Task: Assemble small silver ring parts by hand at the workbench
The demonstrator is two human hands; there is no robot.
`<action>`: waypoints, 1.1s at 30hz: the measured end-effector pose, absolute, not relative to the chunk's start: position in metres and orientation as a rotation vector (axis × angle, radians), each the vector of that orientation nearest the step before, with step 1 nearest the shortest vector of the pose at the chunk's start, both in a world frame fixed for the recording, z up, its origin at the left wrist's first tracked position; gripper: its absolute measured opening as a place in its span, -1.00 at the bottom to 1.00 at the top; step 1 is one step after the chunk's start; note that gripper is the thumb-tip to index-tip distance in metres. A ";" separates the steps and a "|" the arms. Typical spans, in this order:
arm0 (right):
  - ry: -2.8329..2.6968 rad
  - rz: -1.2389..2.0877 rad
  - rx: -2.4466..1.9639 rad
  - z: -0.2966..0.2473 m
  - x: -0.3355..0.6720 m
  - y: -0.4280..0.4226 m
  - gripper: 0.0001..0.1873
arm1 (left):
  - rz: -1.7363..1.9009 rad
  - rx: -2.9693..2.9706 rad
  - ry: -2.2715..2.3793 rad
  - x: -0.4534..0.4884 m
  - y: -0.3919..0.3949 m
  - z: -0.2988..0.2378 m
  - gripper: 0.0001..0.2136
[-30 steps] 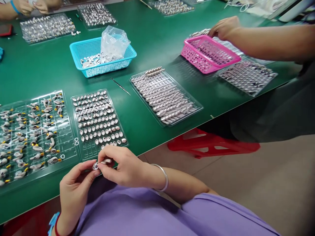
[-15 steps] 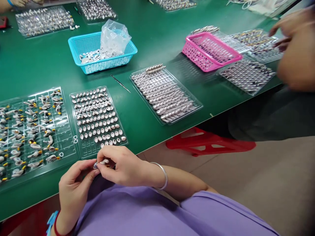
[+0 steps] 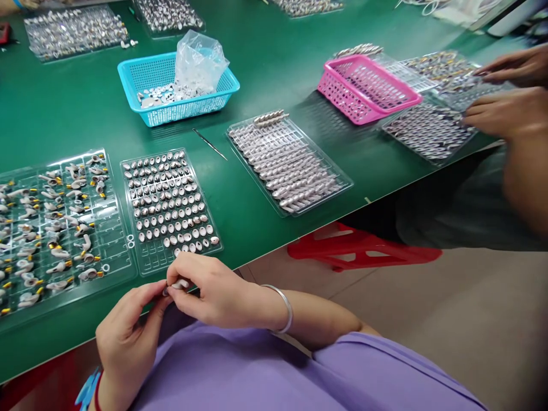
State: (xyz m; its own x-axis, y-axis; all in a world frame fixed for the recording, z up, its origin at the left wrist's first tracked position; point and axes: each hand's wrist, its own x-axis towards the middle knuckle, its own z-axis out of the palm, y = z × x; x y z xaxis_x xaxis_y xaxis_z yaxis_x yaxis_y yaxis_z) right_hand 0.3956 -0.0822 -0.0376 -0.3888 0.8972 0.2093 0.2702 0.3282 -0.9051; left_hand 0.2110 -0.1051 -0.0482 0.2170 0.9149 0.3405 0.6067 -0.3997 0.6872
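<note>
**A:** What's in the fingers?

**B:** A small silvery piece (image 3: 176, 283). The left hand (image 3: 124, 337) and the right hand (image 3: 214, 291) both pinch it at their fingertips. It sits just over the near edge of the green table (image 3: 265, 68), above the purple lap.

**A:** And around it?

**B:** Just beyond is a clear tray (image 3: 158, 264) of little oval caps, its nearest rows bare. A tray of yellow-tipped parts (image 3: 115, 228) lies beside it.

**A:** What could go wrong?

**B:** The piece is tiny. A slack pinch could, I judge, let it fall onto the lap or the floor. A knuckle bumping the tray might scatter the caps.
</note>
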 end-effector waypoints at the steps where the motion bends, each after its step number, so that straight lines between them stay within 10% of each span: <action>1: -1.827 1.102 -1.038 -0.037 0.396 -0.081 -0.95 | 1.031 2.127 1.402 0.211 -0.106 -0.047 -0.84; 12: -1.368 1.836 -0.820 -0.050 0.400 -0.068 -0.92 | 1.041 1.982 1.294 0.209 -0.102 -0.042 -0.82; 33: -1.225 2.027 -0.835 -0.056 0.403 -0.065 -0.73 | 0.953 1.688 1.279 0.206 -0.093 -0.046 -0.79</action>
